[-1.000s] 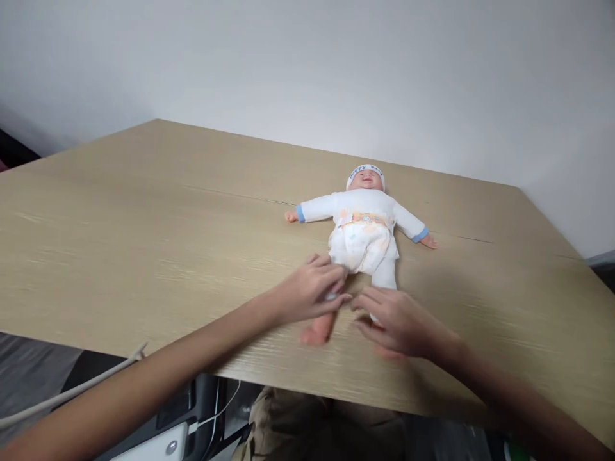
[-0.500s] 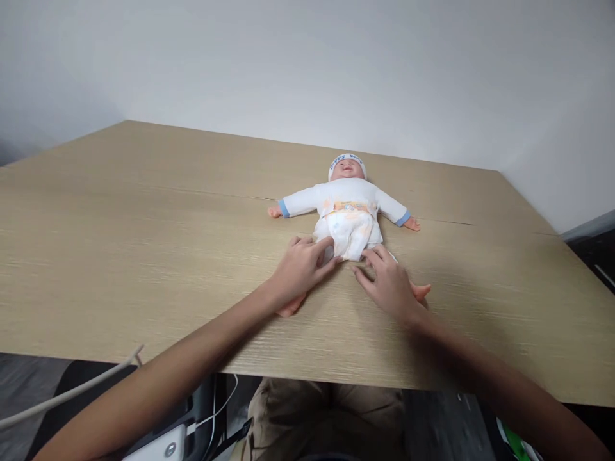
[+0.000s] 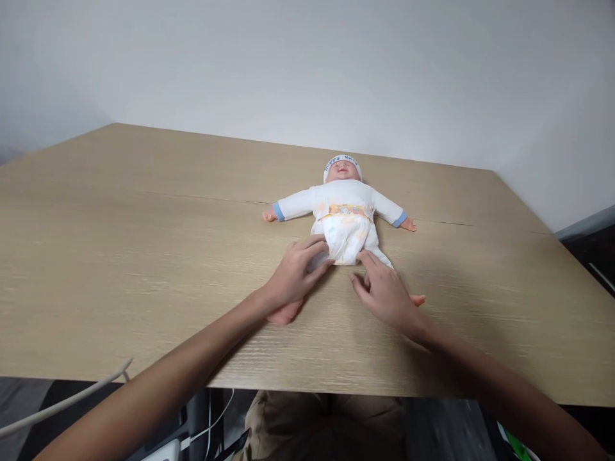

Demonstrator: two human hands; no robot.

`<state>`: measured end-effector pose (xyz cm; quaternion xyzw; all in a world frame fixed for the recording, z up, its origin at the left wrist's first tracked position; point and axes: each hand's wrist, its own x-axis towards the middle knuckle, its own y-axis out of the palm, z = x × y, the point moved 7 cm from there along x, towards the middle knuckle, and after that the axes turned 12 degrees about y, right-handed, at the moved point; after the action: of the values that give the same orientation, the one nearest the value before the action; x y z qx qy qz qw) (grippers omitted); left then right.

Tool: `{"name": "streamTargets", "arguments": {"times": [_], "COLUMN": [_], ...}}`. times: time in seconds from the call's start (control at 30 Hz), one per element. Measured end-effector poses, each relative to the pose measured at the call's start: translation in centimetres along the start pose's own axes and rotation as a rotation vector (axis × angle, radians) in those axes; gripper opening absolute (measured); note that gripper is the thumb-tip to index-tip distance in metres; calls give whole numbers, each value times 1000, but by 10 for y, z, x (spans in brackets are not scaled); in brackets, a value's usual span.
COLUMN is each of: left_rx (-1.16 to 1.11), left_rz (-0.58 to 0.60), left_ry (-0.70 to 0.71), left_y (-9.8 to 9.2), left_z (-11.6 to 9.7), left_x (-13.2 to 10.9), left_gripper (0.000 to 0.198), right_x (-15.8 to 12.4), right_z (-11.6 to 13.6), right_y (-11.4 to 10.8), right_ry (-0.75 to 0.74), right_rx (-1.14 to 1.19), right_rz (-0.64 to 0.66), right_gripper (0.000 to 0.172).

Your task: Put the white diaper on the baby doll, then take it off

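A baby doll [image 3: 350, 192] lies on its back with its arms spread, in a white long-sleeved outfit with blue cuffs and a lettered white cap. Around its hips is a white diaper [image 3: 346, 234] with an orange patterned waistband. My left hand [image 3: 300, 269] is at the diaper's left leg edge, thumb and fingers curled about the white material and covering much of that leg. At the opposite leg edge, the fingertips of my right hand [image 3: 384, 288] touch the diaper, while its thumb stands apart from them. The doll's feet show past my hands.
The doll lies on a wide wooden table [image 3: 168, 256] that meets a pale wall [image 3: 307, 70] behind. Below the front edge are a white cable [image 3: 62, 400], a white device [image 3: 166, 451] with a cord, and my trousers [image 3: 321, 426].
The view has shifted slightly, so the doll appears a little further left. My right fingers have moved slightly along the diaper's leg edge, exposing more of the white trouser leg. My left hand stays at its side.
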<state>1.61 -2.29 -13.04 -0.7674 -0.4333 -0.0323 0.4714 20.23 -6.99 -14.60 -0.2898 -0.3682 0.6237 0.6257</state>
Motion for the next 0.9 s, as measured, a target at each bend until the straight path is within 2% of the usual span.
{"name": "streamTargets", "arguments": {"times": [0.17, 0.3, 0.43, 0.53, 0.63, 0.8, 0.9], "left_rx": [-1, -89, -279, -352, -366, -374, -423], "left_rz": [-16, -74, -151, -229, -251, -176, -134], "left_ry": [-35, -95, -232, -327, -397, -426, -437], "left_y": [0, -2, -5, -6, -5, -2, -1], "left_z": [6, 7, 12, 17, 21, 24, 27], "left_x": [0, 1, -3, -10, -17, -20, -17], "left_gripper": [19, 24, 32, 42, 48, 41, 42], "right_x": [11, 14, 8, 4, 2, 0, 0], "right_z": [-13, -23, -24, -24, -19, -13, -10], "right_y": [1, -9, -23, -28, -29, -22, -16], "right_ry": [119, 169, 158, 164, 139, 124, 126], "right_rx": [72, 222, 179, 200, 169, 112, 171], "right_rz": [3, -135, -243, -236, -220, -161, -93], "right_gripper": [23, 30, 28, 23, 18, 15, 17]}}
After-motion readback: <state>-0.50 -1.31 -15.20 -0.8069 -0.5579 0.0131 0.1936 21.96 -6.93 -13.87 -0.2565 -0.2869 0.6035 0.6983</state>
